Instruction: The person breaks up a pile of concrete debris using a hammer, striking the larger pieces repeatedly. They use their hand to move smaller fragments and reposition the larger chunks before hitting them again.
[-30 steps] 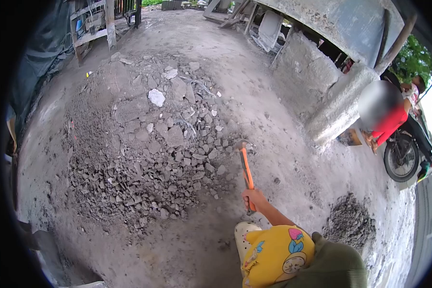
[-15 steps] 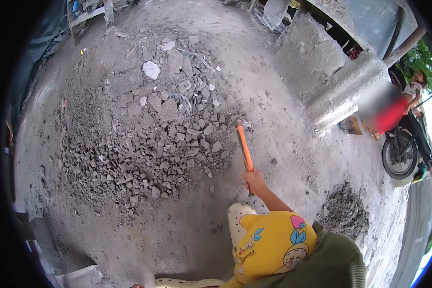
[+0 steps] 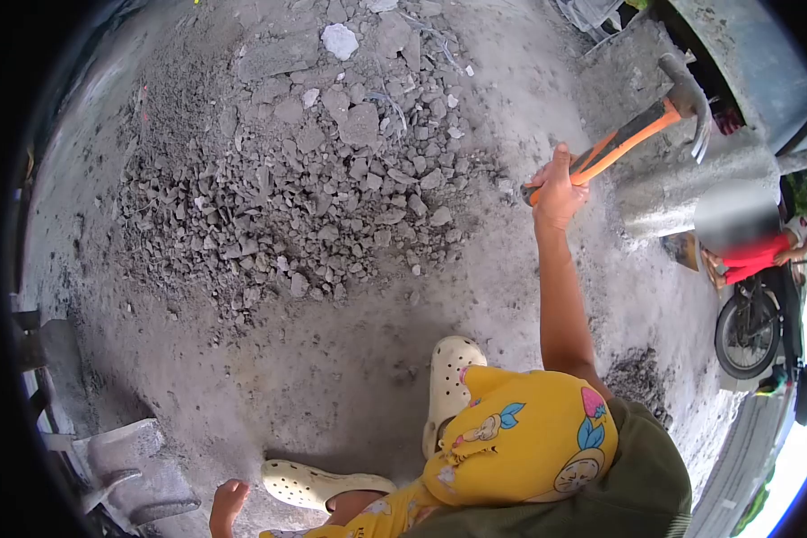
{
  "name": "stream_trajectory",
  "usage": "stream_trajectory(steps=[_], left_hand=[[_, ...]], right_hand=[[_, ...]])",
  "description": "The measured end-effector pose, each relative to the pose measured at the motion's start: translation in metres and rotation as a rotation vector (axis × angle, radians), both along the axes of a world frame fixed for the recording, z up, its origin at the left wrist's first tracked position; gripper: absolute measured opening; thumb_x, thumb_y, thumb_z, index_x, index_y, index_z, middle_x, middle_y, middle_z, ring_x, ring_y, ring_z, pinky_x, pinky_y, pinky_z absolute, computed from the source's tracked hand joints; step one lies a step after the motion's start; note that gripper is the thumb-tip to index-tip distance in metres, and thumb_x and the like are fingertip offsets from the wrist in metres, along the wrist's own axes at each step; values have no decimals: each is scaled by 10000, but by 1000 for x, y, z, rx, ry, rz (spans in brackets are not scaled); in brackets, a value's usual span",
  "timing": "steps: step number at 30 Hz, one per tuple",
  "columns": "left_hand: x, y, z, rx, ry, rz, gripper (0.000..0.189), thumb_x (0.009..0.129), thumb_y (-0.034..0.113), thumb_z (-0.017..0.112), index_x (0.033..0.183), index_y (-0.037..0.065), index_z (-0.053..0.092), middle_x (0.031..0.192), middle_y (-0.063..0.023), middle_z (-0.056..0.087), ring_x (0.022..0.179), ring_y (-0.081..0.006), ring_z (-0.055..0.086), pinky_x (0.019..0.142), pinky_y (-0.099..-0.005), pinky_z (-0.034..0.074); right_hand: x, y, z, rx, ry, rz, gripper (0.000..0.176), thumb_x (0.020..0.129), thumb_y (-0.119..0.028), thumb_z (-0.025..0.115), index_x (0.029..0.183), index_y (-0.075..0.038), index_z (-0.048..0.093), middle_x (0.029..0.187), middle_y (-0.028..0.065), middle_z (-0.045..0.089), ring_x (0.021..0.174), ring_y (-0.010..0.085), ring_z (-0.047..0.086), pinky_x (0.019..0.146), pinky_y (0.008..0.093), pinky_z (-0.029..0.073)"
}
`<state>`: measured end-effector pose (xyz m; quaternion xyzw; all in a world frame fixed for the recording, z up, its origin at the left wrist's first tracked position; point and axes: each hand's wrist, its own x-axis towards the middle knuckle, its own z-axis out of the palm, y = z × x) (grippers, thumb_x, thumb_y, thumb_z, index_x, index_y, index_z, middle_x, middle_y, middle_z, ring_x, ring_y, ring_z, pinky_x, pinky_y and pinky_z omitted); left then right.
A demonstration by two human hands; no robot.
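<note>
My right hand [image 3: 558, 193] is raised and wrapped around the lower handle of a claw hammer [image 3: 623, 143]. The hammer has an orange and black grip, and its metal head points up and to the right, off the ground. Left of it lies a heap of broken concrete rubble [image 3: 332, 188], with larger slabs at the far side and small chunks nearer me. At the bottom left, my left hand [image 3: 229, 502] hangs beside my shoe, fingers curled together with nothing visible in them.
My cream clogs [image 3: 318, 484] stand on the dusty ground. A shovel blade [image 3: 139, 471] lies at lower left. A concrete block [image 3: 690, 188] stands at right, near a person in red [image 3: 753, 251] and a motorcycle wheel [image 3: 746, 332]. A dark gravel pile [image 3: 641, 377] lies beside my arm.
My right hand has lifted the hammer from the ground by the rubble, up and to the right. My left hand has come further into view, and the whole view has shifted.
</note>
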<state>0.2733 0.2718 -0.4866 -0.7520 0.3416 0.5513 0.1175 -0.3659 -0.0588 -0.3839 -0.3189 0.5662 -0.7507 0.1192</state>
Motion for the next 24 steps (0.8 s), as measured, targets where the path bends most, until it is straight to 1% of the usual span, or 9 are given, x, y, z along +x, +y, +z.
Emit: stream_trajectory(steps=[2,4,6,9,14,18,21,23,24], left_hand=[[1,-5,0,-6,13,-3,319,804,274,538,878,-34,579,797,-116,624,732,-184,606,681,-294,479],[-2,-12,-1,-47,32,7,304,790,265,539,856,-29,582,772,-103,617,705,-175,597,672,-291,476],[13,-12,-9,-113,-23,-52,287,785,253,538,840,-24,585,753,-92,609,687,-167,587,659,-286,471],[5,-16,0,-237,-44,-49,312,790,293,540,835,-8,609,668,-101,595,630,-178,556,605,-310,434],[2,-5,9,-149,29,83,259,796,238,542,838,-13,593,764,-72,600,714,-168,583,679,-287,478],[4,10,-3,-118,54,148,261,783,245,559,832,-7,602,695,-59,601,628,-126,548,609,-266,449],[-3,2,1,-72,61,152,311,797,262,535,879,-33,589,807,-111,616,731,-184,597,692,-300,485],[1,-2,-5,-114,47,124,279,797,249,545,860,-18,595,745,-85,611,666,-150,569,642,-284,465],[2,-4,-8,-139,40,113,264,797,243,550,850,-11,598,714,-71,608,633,-134,554,617,-275,454]], right_hand=[[-14,-4,-65,157,-34,-37,232,785,-168,617,652,-68,456,477,26,441,375,105,420,369,259,370],[-21,12,-122,769,-38,-57,202,773,-140,607,656,-73,457,499,29,448,391,117,447,362,274,378],[-24,23,-120,972,-238,258,191,763,-151,609,668,-75,463,507,27,441,407,131,462,367,299,384],[-26,32,-94,852,-563,399,196,758,-159,619,695,-56,465,513,25,438,408,144,463,368,301,380],[-30,26,-16,449,-247,221,246,762,-195,656,748,-46,462,519,24,442,403,137,455,380,264,379],[-33,-11,63,-85,88,101,235,795,-162,619,705,-35,443,507,37,448,413,132,463,405,266,405],[-39,-34,64,-303,194,-29,247,800,-131,582,634,-33,429,464,43,442,405,131,463,411,268,407],[-22,-33,19,-154,102,-174,232,787,-79,506,577,-33,419,425,65,449,346,130,424,392,277,386],[-22,-25,-27,73,54,-141,194,773,-95,517,619,-17,427,439,68,454,328,132,413,353,294,359]])
